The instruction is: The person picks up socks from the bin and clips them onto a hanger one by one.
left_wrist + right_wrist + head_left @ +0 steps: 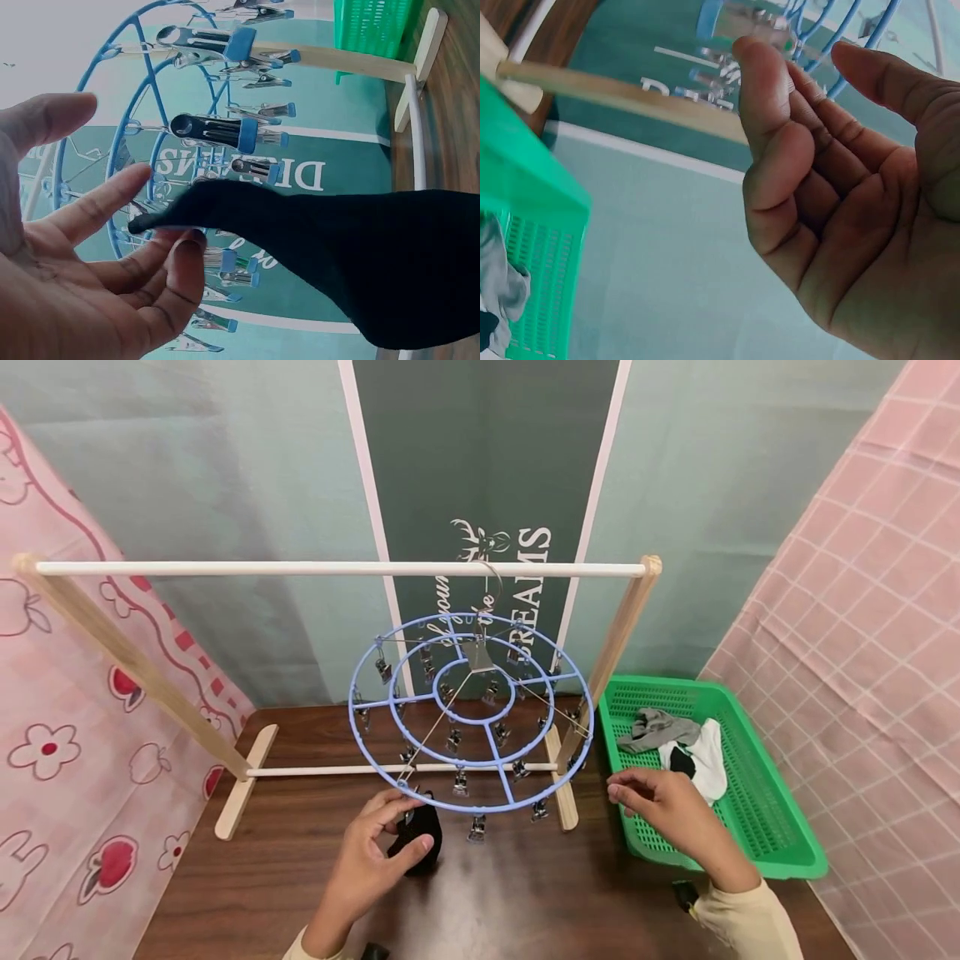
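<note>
The brown surface [240,885] carries a wooden rack [262,568], with a green basket [787,867] at its right. From the rack hangs a blue round hanger [492,743]. Of the two hands, the right [663,802] is empty, loosely bent beside the basket; the left [371,856], thumb spread and fingers relaxed, lies against a black cloth [429,831] below the hanger's near-left rim. Small metal clips [477,828] dangle around.

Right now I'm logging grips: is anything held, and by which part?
The right hand holds nothing. Whether the left hand grips the black cloth by its top cannot be told.
</note>
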`<move>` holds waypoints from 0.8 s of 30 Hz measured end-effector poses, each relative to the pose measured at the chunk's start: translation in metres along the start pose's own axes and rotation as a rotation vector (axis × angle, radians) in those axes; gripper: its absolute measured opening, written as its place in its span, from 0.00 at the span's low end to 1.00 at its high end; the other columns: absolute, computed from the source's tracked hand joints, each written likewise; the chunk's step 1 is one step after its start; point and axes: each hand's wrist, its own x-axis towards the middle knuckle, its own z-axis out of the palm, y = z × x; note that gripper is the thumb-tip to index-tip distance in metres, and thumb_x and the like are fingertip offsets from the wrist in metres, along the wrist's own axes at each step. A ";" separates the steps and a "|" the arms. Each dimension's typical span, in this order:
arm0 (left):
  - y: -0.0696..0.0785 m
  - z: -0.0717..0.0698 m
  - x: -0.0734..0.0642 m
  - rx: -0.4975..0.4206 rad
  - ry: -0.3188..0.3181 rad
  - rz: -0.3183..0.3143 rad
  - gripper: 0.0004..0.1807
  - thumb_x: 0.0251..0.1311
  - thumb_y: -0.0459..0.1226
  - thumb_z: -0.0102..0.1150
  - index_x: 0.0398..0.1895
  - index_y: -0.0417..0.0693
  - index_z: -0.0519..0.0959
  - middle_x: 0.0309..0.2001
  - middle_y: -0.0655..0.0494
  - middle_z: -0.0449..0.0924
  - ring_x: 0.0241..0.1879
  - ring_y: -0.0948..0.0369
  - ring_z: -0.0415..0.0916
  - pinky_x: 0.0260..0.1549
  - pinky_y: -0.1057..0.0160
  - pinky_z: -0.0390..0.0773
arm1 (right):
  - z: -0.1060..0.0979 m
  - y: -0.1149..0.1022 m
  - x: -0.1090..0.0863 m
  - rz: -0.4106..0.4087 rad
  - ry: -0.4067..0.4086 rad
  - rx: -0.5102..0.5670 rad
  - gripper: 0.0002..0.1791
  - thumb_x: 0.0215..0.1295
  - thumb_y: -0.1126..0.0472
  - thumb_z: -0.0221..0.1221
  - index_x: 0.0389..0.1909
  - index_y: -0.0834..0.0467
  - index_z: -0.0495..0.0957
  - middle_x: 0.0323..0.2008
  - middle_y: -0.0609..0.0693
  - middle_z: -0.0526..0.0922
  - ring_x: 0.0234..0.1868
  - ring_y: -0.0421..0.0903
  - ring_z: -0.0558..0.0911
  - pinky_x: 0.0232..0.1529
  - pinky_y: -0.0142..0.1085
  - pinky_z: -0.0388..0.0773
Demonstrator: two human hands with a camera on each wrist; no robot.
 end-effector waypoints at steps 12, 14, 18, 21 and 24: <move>0.008 -0.001 -0.004 0.249 -0.150 -0.046 0.33 0.42 0.37 0.76 0.56 0.43 0.77 0.55 0.49 0.76 0.53 0.54 0.75 0.45 0.49 0.77 | -0.022 0.024 0.018 0.046 -0.031 -0.093 0.14 0.71 0.54 0.56 0.44 0.59 0.82 0.24 0.41 0.82 0.24 0.38 0.79 0.28 0.35 0.74; 0.009 -0.001 -0.004 0.259 -0.154 -0.044 0.33 0.42 0.37 0.76 0.56 0.43 0.77 0.55 0.49 0.76 0.54 0.54 0.74 0.45 0.48 0.77 | -0.025 0.029 0.021 0.053 -0.040 -0.087 0.13 0.71 0.54 0.56 0.43 0.60 0.82 0.27 0.42 0.83 0.25 0.39 0.80 0.29 0.36 0.76; 0.011 -0.003 -0.004 0.282 -0.148 -0.019 0.32 0.44 0.36 0.75 0.56 0.43 0.77 0.55 0.49 0.77 0.54 0.54 0.75 0.45 0.50 0.78 | -0.030 0.040 0.028 0.086 -0.062 -0.087 0.16 0.71 0.53 0.55 0.44 0.62 0.82 0.30 0.45 0.84 0.25 0.40 0.81 0.32 0.41 0.78; 0.012 -0.004 -0.003 0.276 -0.153 -0.010 0.31 0.46 0.36 0.74 0.57 0.43 0.77 0.55 0.51 0.78 0.50 0.57 0.77 0.43 0.55 0.79 | -0.034 0.049 0.033 0.117 -0.078 -0.100 0.18 0.72 0.53 0.54 0.46 0.64 0.81 0.30 0.46 0.84 0.24 0.39 0.81 0.34 0.46 0.79; 0.014 -0.005 -0.003 0.236 -0.169 -0.038 0.30 0.49 0.36 0.72 0.58 0.43 0.77 0.56 0.52 0.78 0.45 0.60 0.78 0.38 0.60 0.80 | -0.038 0.059 0.037 0.144 -0.087 -0.122 0.20 0.73 0.53 0.53 0.48 0.66 0.79 0.29 0.46 0.84 0.24 0.40 0.81 0.35 0.49 0.79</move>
